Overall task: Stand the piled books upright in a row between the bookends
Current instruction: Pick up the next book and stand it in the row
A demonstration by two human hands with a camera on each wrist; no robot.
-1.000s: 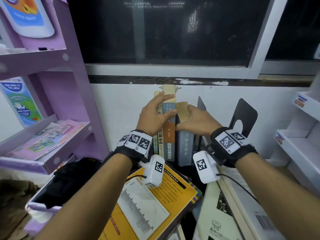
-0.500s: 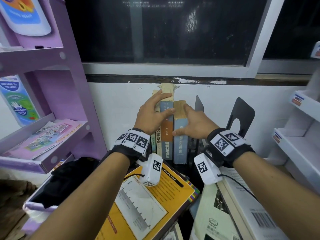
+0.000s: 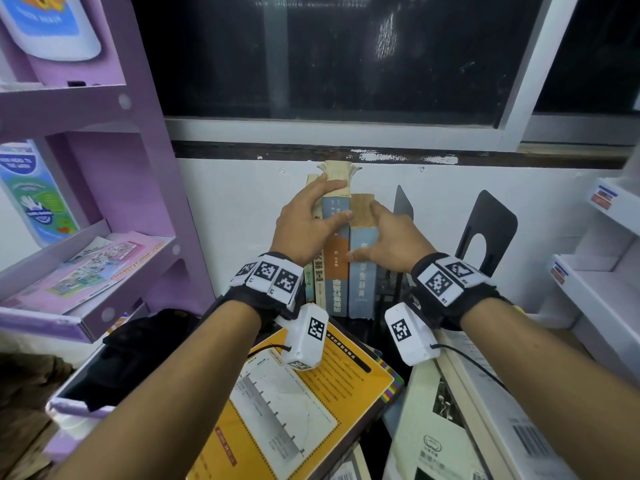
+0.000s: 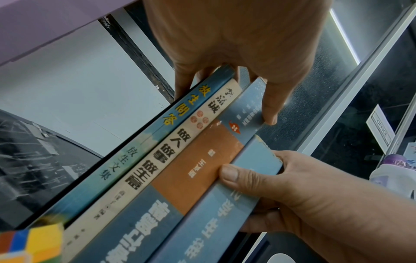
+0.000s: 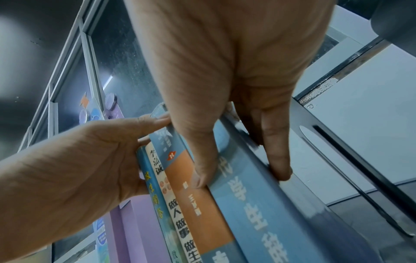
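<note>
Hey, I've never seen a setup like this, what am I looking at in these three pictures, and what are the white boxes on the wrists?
No machine here: a person is shelving books, wearing three cameras. The big picture comes from a head camera looking down at both arms. The white boxes are wrist cameras; each gives one close-up along a hand.

The left hand holds the tall book and its thinner neighbours upright, thumb across the spine. The right hand takes the pale blue book in its grip, thumb on the spine, fingers down the far side.

Two black bookends stand to the right. A yellow book and others lie flat in front, not yet shelved.
</note>
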